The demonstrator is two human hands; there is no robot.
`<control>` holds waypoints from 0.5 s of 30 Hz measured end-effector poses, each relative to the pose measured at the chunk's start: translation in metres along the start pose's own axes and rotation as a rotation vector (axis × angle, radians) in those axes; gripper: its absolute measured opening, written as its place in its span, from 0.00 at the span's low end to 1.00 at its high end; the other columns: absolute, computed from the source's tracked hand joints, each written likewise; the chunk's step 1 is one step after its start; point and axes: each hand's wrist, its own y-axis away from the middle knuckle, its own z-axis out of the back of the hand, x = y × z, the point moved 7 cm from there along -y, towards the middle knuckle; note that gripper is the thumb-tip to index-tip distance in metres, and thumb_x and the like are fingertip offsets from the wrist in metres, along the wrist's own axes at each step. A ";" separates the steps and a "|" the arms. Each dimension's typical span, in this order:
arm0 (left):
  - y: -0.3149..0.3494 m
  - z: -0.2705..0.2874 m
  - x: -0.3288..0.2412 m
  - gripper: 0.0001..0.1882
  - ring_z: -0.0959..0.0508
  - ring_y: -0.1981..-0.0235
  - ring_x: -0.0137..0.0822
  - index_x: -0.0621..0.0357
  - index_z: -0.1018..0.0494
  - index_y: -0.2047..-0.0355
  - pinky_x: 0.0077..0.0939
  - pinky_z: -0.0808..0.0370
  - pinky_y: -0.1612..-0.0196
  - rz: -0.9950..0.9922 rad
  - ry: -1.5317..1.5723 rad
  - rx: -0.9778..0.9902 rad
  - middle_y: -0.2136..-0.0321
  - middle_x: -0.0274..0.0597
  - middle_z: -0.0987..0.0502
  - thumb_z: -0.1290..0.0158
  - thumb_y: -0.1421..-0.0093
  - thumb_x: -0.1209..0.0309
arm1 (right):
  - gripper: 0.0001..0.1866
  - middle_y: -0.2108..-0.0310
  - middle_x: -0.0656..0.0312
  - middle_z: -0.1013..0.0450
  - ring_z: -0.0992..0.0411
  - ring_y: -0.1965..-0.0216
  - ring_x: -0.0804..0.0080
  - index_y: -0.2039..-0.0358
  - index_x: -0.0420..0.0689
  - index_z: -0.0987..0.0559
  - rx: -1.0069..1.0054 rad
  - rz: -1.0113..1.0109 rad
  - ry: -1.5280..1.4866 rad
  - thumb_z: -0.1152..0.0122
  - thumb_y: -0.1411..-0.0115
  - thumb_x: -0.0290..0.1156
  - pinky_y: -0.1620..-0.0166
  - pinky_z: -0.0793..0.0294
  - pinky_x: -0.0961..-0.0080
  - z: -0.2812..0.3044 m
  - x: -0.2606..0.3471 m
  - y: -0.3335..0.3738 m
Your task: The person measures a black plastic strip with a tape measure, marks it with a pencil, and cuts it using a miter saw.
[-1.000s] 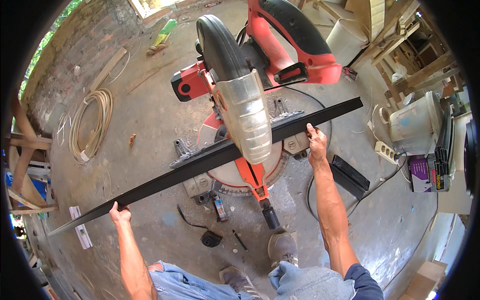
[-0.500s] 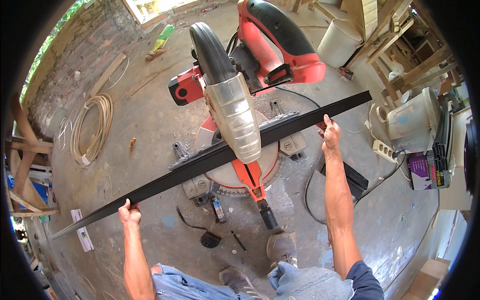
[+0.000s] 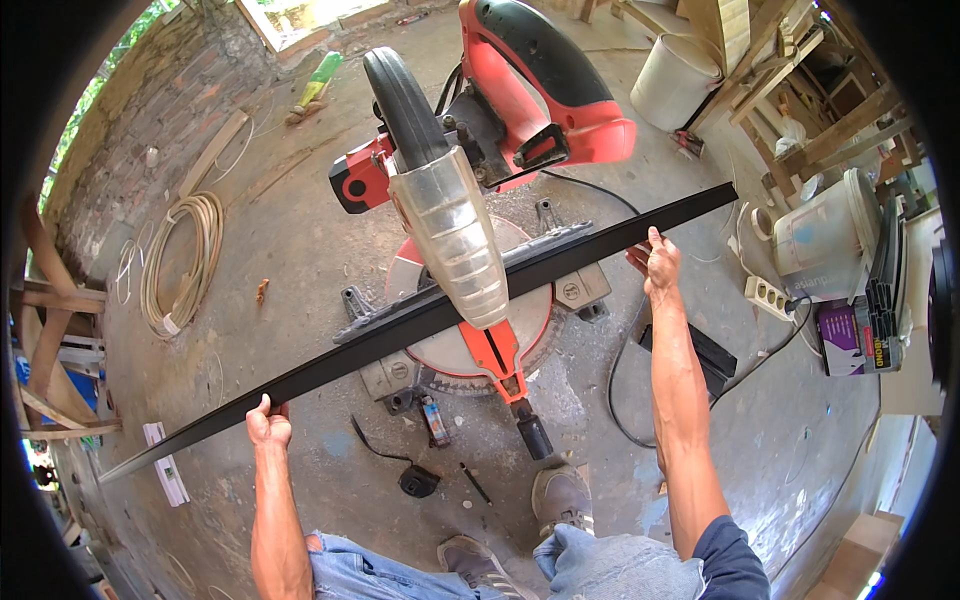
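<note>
The left hand (image 3: 268, 422) and the right hand (image 3: 657, 265) are well apart, and each is closed on the lower edge of a long black bar (image 3: 400, 332). The bar lies just beyond the hands, slanting up to the right, and its ends extend past both of them. On the floor, near the shoes (image 3: 562, 498), is a black tape measure (image 3: 418, 481). The bar crosses the red miter saw (image 3: 450, 235), under its clear guard. Farther left lies a coiled hose (image 3: 183, 265).

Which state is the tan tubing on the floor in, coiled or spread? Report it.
Coiled: the tan tubing lies in overlapping, rounded loops.
</note>
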 end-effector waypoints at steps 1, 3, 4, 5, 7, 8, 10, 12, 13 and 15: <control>-0.001 0.003 0.001 0.06 0.18 0.57 0.39 0.53 0.24 0.57 0.42 0.21 0.52 0.004 -0.005 -0.008 0.60 0.38 0.18 0.46 0.33 0.74 | 0.16 0.65 0.58 0.22 0.20 0.70 0.65 0.59 0.40 0.24 0.001 -0.003 0.001 0.45 0.28 0.43 0.65 0.16 0.67 -0.002 -0.001 0.002; -0.001 -0.002 0.004 0.06 0.18 0.57 0.39 0.54 0.24 0.57 0.42 0.21 0.52 0.004 -0.008 -0.007 0.60 0.39 0.18 0.46 0.33 0.74 | 0.17 0.63 0.58 0.21 0.20 0.67 0.63 0.58 0.43 0.24 0.028 -0.015 0.010 0.46 0.28 0.45 0.62 0.17 0.64 -0.001 0.001 0.002; -0.001 -0.004 0.007 0.05 0.17 0.58 0.39 0.54 0.24 0.57 0.41 0.21 0.51 -0.004 -0.011 -0.004 0.60 0.39 0.17 0.46 0.33 0.73 | 0.17 0.63 0.58 0.21 0.20 0.67 0.63 0.58 0.43 0.24 0.028 -0.013 0.008 0.46 0.28 0.45 0.62 0.17 0.64 -0.001 0.003 0.001; -0.002 -0.005 0.009 0.05 0.17 0.58 0.39 0.55 0.23 0.58 0.41 0.22 0.51 -0.012 -0.014 -0.002 0.60 0.40 0.17 0.46 0.33 0.73 | 0.17 0.64 0.56 0.21 0.19 0.68 0.61 0.57 0.41 0.25 0.016 -0.003 0.001 0.47 0.27 0.44 0.64 0.15 0.62 0.000 0.006 0.002; -0.004 -0.006 0.009 0.05 0.17 0.59 0.39 0.55 0.23 0.58 0.42 0.22 0.51 -0.013 -0.008 0.006 0.60 0.39 0.17 0.46 0.33 0.73 | 0.17 0.65 0.54 0.22 0.19 0.69 0.59 0.55 0.39 0.26 0.004 0.007 -0.009 0.47 0.27 0.42 0.67 0.14 0.60 -0.001 0.010 0.002; -0.005 -0.006 0.011 0.05 0.17 0.59 0.39 0.54 0.23 0.58 0.42 0.22 0.51 -0.007 -0.023 0.006 0.60 0.39 0.17 0.47 0.33 0.74 | 0.17 0.64 0.53 0.22 0.19 0.68 0.57 0.55 0.39 0.27 0.007 0.002 -0.008 0.48 0.27 0.42 0.66 0.14 0.59 -0.003 0.011 0.003; -0.005 -0.006 0.013 0.06 0.17 0.59 0.38 0.54 0.23 0.58 0.42 0.22 0.51 0.001 -0.039 0.004 0.60 0.38 0.17 0.47 0.33 0.74 | 0.16 0.64 0.53 0.22 0.18 0.67 0.56 0.54 0.39 0.27 0.008 -0.003 -0.006 0.49 0.26 0.42 0.66 0.13 0.57 -0.005 0.012 0.008; -0.007 -0.003 0.012 0.06 0.17 0.58 0.38 0.54 0.23 0.57 0.41 0.23 0.52 -0.004 -0.050 -0.036 0.60 0.37 0.17 0.47 0.33 0.74 | 0.16 0.63 0.52 0.22 0.18 0.66 0.53 0.54 0.39 0.27 0.075 -0.020 -0.060 0.51 0.26 0.40 0.65 0.13 0.53 -0.009 0.013 0.011; -0.009 -0.003 0.013 0.06 0.17 0.58 0.38 0.54 0.23 0.57 0.41 0.23 0.52 -0.004 -0.050 -0.035 0.60 0.37 0.17 0.47 0.33 0.74 | 0.16 0.63 0.52 0.22 0.18 0.66 0.53 0.54 0.39 0.27 0.074 -0.019 -0.060 0.51 0.26 0.40 0.65 0.13 0.53 -0.010 0.014 0.011; -0.013 0.002 0.008 0.06 0.17 0.59 0.38 0.54 0.24 0.57 0.40 0.23 0.53 -0.028 -0.010 -0.021 0.61 0.37 0.17 0.47 0.33 0.73 | 0.16 0.63 0.51 0.22 0.18 0.65 0.52 0.54 0.39 0.28 0.092 -0.017 -0.064 0.52 0.25 0.41 0.64 0.13 0.52 -0.014 0.012 0.012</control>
